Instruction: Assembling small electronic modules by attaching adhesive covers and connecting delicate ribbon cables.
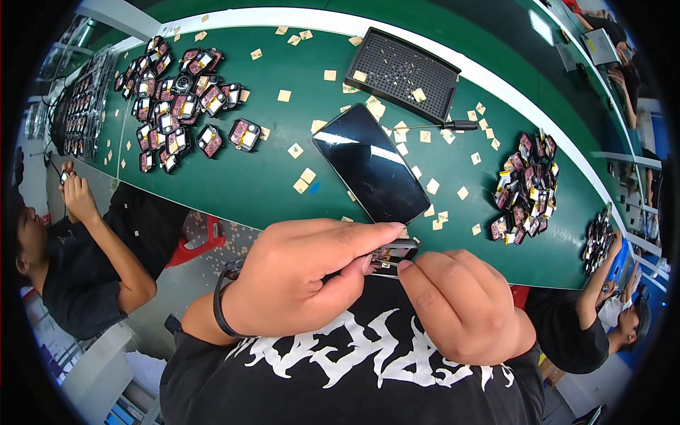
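Close to my chest, my left hand (301, 273) pinches a small dark electronic module (394, 252) between thumb and fingers. My right hand (460, 304) meets it from the right, its fingertips touching the module's near edge. A black band circles my left wrist. Just beyond the hands, a black smartphone (370, 164) lies screen up on the green table (262, 180).
A heap of similar modules (177, 99) lies far left, another heap (528, 188) at right. A black perforated tray (402, 73) and a screwdriver (453, 125) sit at the back. Tan paper squares litter the table. Seated people work at left and lower right.
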The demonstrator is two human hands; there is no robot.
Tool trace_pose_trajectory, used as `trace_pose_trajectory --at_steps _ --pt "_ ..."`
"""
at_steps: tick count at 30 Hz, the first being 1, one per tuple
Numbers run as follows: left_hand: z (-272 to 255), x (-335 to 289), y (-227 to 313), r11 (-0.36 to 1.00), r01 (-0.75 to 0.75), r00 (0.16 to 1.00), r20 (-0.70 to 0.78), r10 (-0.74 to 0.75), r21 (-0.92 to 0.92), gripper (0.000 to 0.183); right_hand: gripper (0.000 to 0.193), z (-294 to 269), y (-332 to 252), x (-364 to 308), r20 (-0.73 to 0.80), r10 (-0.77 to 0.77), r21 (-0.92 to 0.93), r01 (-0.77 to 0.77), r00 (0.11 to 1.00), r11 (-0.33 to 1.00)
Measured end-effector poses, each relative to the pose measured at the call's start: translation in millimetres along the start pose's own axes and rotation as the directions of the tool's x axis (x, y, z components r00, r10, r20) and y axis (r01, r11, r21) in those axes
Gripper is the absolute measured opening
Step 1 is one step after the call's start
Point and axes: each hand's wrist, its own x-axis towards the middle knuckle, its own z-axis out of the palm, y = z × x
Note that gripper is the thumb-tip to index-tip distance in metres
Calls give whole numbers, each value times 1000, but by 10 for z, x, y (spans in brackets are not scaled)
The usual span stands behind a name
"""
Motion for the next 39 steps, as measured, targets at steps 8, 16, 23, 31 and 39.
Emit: trace_pose_trajectory --at_steps 8,16,23,31,39 --pt "-90 -21 -44 949 298 946 163 -280 -104 47 33 -22 27 45 86 -64 9 63 994 998" --pt "-167 -185 -458 706 402 908 155 -390 -584 35 27 4 147 -70 25 256 246 -254 966 935" --pt "-323 -342 -796 389 220 814 -52 -578 -895 17 13 344 406 -399 109 822 558 -719 558 414" --pt "-317 -232 -775 297 123 779 -93 -620 -947 13 17 583 520 -370 -148 763 238 -726 630 645" --pt "-287 810 -579 912 232 932 -192 -309 -339 15 18 656 516 -387 -246 701 42 -716 669 697"
